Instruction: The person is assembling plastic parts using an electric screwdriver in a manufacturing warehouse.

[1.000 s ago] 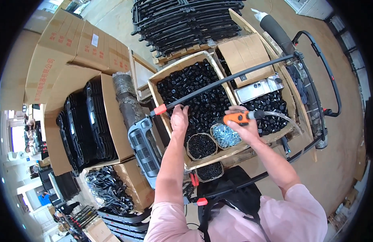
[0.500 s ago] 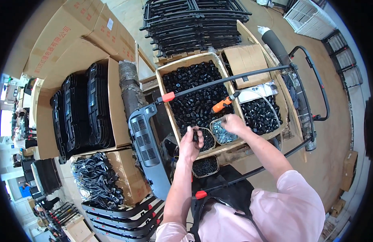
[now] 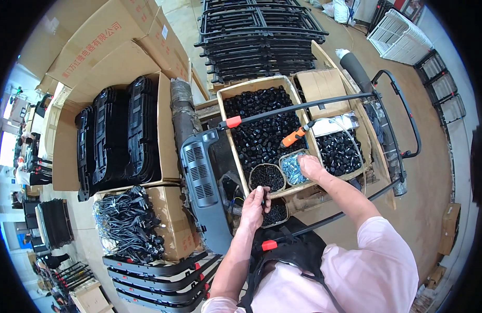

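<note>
My left hand (image 3: 254,209) is closed round a small black plastic part (image 3: 264,205), held just off the near edge of the wooden-sided box; the fingers hide much of it. My right hand (image 3: 311,168) reaches into a small tub of silver screws (image 3: 292,170), its fingers bunched among them; their tips are hard to see. Left of that tub sits a round basket of small dark screws (image 3: 267,178). An orange power screwdriver (image 3: 294,137) lies on a heap of black plastic knobs (image 3: 259,119). A black tubular frame (image 3: 303,107) with red clips spans the box in front of me.
A grey vented panel (image 3: 200,177) joins the frame at left. Another basket of dark screws (image 3: 275,214) hangs by the box's near side. Cartons hold black panels (image 3: 142,128) and bundled cables (image 3: 129,221). Black frames (image 3: 259,39) are stacked beyond.
My right hand has gone lower into the silver screws. My left hand has come nearer to me, still holding the black part. The whole view has shifted slightly.
</note>
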Motion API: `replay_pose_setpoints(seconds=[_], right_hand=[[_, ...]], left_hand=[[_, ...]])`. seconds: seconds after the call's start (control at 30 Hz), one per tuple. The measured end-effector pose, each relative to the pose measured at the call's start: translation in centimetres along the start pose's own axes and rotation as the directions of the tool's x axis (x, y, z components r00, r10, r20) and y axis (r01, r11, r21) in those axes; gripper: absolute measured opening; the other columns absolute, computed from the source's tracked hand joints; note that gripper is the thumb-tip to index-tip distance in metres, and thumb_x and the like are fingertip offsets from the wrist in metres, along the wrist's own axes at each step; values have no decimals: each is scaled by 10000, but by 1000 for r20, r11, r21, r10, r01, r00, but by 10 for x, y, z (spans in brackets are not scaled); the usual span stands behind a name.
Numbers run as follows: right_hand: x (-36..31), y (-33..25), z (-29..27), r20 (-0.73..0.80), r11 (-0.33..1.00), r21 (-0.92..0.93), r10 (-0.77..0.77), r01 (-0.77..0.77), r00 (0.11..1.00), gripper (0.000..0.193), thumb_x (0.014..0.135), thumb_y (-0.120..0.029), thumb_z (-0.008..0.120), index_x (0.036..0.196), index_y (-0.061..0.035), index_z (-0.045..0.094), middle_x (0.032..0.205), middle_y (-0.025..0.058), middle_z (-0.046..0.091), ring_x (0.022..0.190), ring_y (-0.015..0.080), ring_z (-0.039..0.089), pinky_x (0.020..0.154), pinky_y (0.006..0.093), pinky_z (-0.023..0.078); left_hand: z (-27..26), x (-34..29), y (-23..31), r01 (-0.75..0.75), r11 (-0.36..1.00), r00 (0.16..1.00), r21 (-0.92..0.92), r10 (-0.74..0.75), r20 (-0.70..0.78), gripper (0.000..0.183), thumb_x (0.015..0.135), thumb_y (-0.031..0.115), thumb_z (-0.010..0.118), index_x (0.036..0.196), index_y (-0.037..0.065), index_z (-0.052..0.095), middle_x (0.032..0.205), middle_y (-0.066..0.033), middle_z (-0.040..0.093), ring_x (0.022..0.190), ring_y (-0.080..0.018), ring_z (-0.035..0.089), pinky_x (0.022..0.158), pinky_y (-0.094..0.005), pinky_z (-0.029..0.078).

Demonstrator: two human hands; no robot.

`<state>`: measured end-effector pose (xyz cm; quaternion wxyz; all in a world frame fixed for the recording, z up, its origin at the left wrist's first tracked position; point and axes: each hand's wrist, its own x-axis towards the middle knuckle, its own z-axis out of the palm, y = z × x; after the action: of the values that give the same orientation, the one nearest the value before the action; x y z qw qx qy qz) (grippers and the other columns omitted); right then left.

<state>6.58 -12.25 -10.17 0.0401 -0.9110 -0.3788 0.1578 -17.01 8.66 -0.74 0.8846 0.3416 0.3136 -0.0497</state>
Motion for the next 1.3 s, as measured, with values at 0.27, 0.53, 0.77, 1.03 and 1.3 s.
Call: replay_pose_setpoints(seconds=[0.27, 0.53, 0.77, 1.03, 1.3], right_hand=[[-6, -38, -59, 233, 365, 872, 277, -326, 932, 129, 964, -132, 651, 1010, -16, 681, 803, 32, 682, 661, 101, 646, 571, 276, 507], [-52, -99, -72, 169, 106, 980, -8, -167, 986, 175, 963, -133, 631, 1062, -29, 732, 829, 25, 706, 702, 96, 646, 607, 235, 499], [-54, -139, -102, 76, 442, 897, -169, 7, 983, 202, 971, -130, 639, 1104, -19, 743, 902, 42, 728, 793, 113, 674, 728, 282, 554], [-59, -166, -124, -102, 634, 731, -267, 254, 958, 194, 901, -105, 655, 1060, -46, 750, 944, 142, 769, 863, 267, 754, 763, 378, 580], [-61, -187, -111, -321, 741, 513, -303, 433, 897, 119, 886, -105, 666, 959, -32, 726, 895, 152, 748, 859, 347, 735, 747, 440, 590]], left_hand=[[-9, -8, -3, -1, 999, 1000, 33, 2, -29, 411, 1131, 399, 494, 1311, 52, 620, 908, -2, 566, 742, -99, 542, 610, -249, 448], [-7, -13, 4, -26, 996, 1000, 82, 27, -3, 348, 1116, 372, 549, 1220, 63, 669, 886, 18, 611, 703, -71, 547, 585, -233, 454], [-12, -20, 7, -19, 996, 1000, 83, 19, -10, 297, 1103, 383, 578, 1185, 113, 674, 805, 42, 612, 647, -59, 529, 535, -225, 430], [-21, -30, 11, -29, 990, 998, 141, 35, -42, 276, 1083, 382, 618, 1057, 110, 653, 798, 28, 639, 638, -65, 558, 534, -227, 447], [-19, -38, 9, -50, 967, 996, 251, 66, -57, 282, 1100, 352, 591, 1068, 81, 664, 830, 10, 671, 632, -65, 565, 533, -229, 459]])
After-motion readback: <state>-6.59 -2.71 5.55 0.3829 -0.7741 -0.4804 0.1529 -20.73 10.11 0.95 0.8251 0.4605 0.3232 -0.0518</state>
